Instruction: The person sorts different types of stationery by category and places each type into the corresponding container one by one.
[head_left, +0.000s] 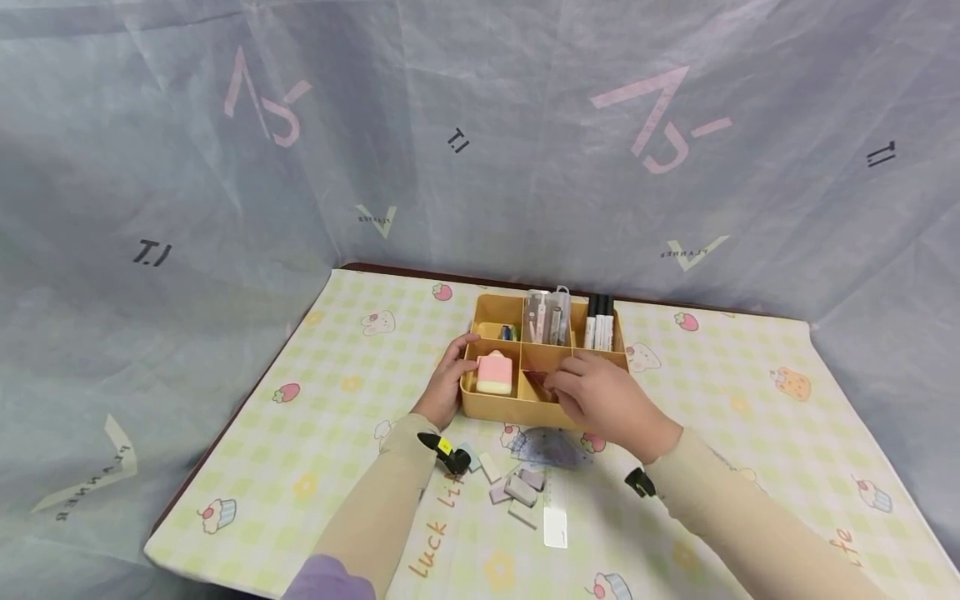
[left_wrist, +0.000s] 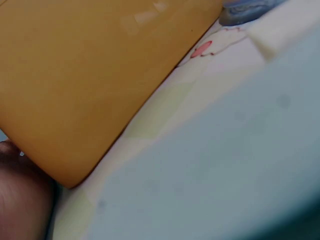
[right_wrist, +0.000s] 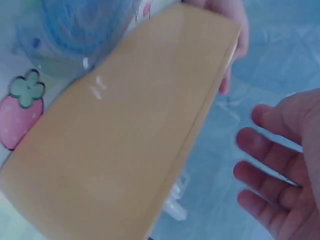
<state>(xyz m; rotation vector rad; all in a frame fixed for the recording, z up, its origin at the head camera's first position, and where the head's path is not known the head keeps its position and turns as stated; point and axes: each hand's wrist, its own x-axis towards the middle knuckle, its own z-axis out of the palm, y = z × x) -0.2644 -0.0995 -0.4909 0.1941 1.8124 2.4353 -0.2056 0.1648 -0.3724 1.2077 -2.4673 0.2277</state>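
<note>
A yellow desk organizer (head_left: 491,408) with several compartments stands on the table. My left hand (head_left: 447,383) holds its left side, thumb and fingers at the rim. In the left wrist view the organizer wall (left_wrist: 100,75) fills the upper left. Above the front compartments is my right hand (head_left: 600,398), its fingertips partly hidden in the head view. The right wrist view shows the right hand's fingers (right_wrist: 265,185) loosely bent and apart, with nothing seen between them. A dark reddish item (head_left: 536,382) lies in the front middle compartment; its kind is unclear. A pink and cream block-shaped item (head_left: 494,373) sits front left.
Black-capped markers (head_left: 599,323) and a clear case (head_left: 548,317) with pens stand in the back compartments. In front of the organizer lie a bluish transparent pouch-like item (head_left: 551,447), several small eraser-like blocks (head_left: 521,490) and a clear ruler with a white end (head_left: 555,528). A grey curtain hangs behind.
</note>
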